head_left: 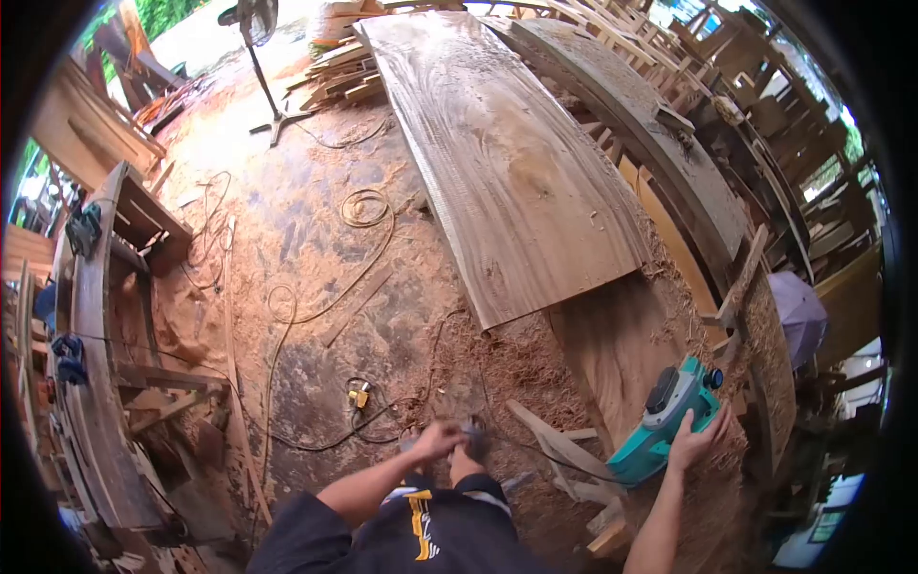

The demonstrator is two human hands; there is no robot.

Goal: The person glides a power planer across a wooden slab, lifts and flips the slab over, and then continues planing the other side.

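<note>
A teal electric planer (pixel 643 448) with a black knob is held at the lower right, tilted, its cord trailing left. My right hand (pixel 700 438) is closed around its handle. Low in the middle, above my feet, my left hand (pixel 438 441) has its fingers curled together; whatever they may hold is too small to make out. Ahead lies a wide wooden slab (pixel 516 182) with wavy grain and some shavings on top. Beneath its near end another brown board (pixel 612 349) shows, close to the planer.
Shavings and coiled cable (pixel 368 206) cover the floor. A yellow plug connector (pixel 360 394) lies left of my feet. Scrap wood pieces (pixel 564 457) stand beside the planer. A workbench (pixel 91 364) runs along the left; a stand fan (pixel 263 67) is at the back. A second slab (pixel 622 105) lies right.
</note>
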